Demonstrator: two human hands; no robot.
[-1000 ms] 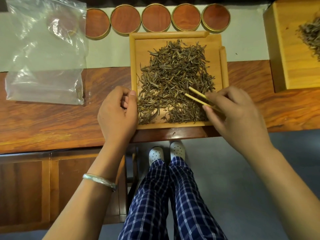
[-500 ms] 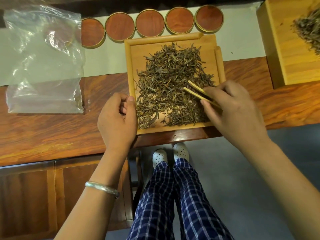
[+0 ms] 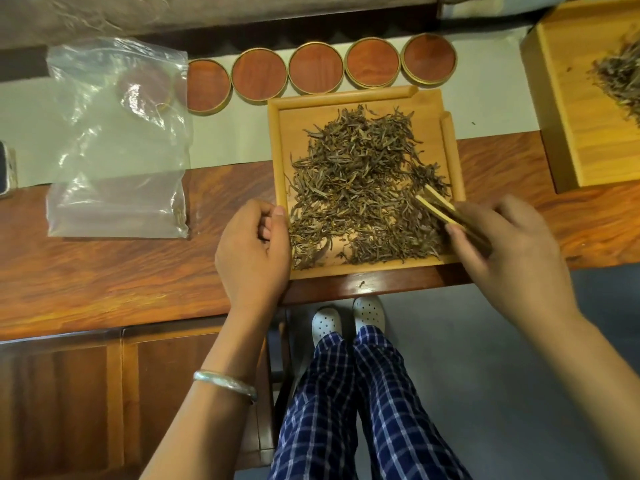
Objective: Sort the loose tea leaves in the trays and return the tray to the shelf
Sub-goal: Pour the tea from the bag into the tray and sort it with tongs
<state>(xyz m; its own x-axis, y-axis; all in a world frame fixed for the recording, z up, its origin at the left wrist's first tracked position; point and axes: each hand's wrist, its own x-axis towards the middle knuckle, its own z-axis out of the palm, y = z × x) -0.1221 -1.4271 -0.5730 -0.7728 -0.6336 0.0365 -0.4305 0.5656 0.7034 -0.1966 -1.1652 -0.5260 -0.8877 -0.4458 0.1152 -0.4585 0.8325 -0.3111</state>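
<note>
A square light-wood tray [image 3: 349, 99] lies on the brown table, with a spread pile of dark loose tea leaves [image 3: 360, 188] in it. My right hand [image 3: 509, 251] grips bamboo tongs [image 3: 437, 206] whose tips rest in the leaves near the tray's right rail. My left hand [image 3: 252, 251] sits at the tray's left rail, thumb against the rail and fingers curled; no leaf shows in it.
A clear plastic zip bag [image 3: 117, 140] lies at the left. Several round red-brown lids [image 3: 315, 72] line the back. A second wooden tray [image 3: 585, 98] with tea leaves stands at the right. A phone edge [image 3: 5, 168] shows far left. The table's front edge runs just below the tray.
The tongs' tips have shifted right, towards the tray's right rail. The camera has tilted, so everything sits lower in view. My left hand stays at the left rail.
</note>
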